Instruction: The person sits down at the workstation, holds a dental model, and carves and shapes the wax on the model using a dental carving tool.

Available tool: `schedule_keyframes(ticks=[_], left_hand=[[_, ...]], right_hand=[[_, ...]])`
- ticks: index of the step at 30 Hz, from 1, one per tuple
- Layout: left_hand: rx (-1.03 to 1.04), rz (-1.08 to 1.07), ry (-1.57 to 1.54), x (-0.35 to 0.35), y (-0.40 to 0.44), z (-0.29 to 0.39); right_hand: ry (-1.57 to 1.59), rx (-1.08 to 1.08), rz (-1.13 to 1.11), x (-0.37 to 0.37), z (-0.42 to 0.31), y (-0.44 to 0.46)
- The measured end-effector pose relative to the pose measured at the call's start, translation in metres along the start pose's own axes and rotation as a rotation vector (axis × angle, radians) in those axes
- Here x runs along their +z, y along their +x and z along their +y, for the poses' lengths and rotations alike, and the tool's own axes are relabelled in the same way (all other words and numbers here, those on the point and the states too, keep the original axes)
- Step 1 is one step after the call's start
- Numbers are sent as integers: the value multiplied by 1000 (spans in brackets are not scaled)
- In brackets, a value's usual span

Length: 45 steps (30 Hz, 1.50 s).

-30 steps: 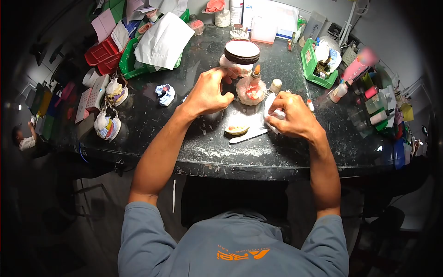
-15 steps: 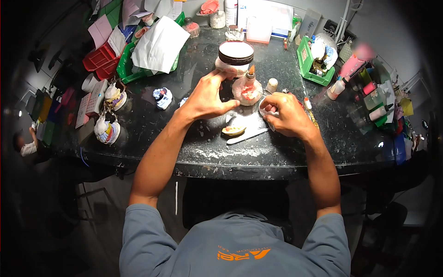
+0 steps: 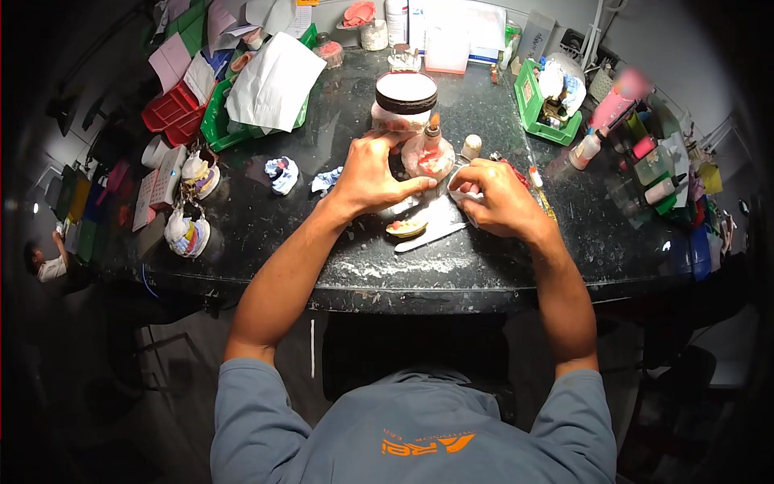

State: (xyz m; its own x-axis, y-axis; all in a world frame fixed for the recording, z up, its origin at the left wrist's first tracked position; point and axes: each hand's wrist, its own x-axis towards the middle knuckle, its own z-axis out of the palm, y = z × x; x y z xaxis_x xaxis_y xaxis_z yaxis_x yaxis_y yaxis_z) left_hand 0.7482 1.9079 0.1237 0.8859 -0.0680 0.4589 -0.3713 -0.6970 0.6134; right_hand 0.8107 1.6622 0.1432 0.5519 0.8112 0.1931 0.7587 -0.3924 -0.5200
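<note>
My left hand (image 3: 372, 176) is spread beside a lit glass spirit lamp (image 3: 428, 156) with reddish contents. Its thumb stretches in front of the lamp's base and its fingers reach behind, towards a wide dark-rimmed jar (image 3: 405, 101); whether they press on the lamp cannot be made out. To the right, my right hand (image 3: 498, 194) has its fingers curled on a crumpled white tissue (image 3: 458, 184). Between the hands and nearer to me lies a small yellowish piece with pink on top (image 3: 406, 229), next to a white-bladed knife or spatula (image 3: 430, 238).
Dental models (image 3: 188, 232) stand at the left, with blue-white lumps (image 3: 281, 175) nearer the middle. A green bin (image 3: 216, 121) holds papers; another green bin (image 3: 528, 101) stands back right. A small whitish bottle (image 3: 472, 146) is behind my right hand. Bottles (image 3: 586, 152) line the right side.
My left thumb has moved right, across the front of the lamp's base. The right hand stays on the tissue. The whole view has shifted slightly.
</note>
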Motion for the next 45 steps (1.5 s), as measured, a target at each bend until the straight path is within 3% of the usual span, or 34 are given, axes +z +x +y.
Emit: schedule_keyframes(ticks=[12,24,45], left_hand=[[68,73,173,-5,1,4],[-48,57,20,-13,2,0],[-28,34,48,-15,2,-4]], right_hand=[[3,-10,0,0,1,0],[8,-8,0,-1,-1,-1],[13,-20,3,1,3,-1]])
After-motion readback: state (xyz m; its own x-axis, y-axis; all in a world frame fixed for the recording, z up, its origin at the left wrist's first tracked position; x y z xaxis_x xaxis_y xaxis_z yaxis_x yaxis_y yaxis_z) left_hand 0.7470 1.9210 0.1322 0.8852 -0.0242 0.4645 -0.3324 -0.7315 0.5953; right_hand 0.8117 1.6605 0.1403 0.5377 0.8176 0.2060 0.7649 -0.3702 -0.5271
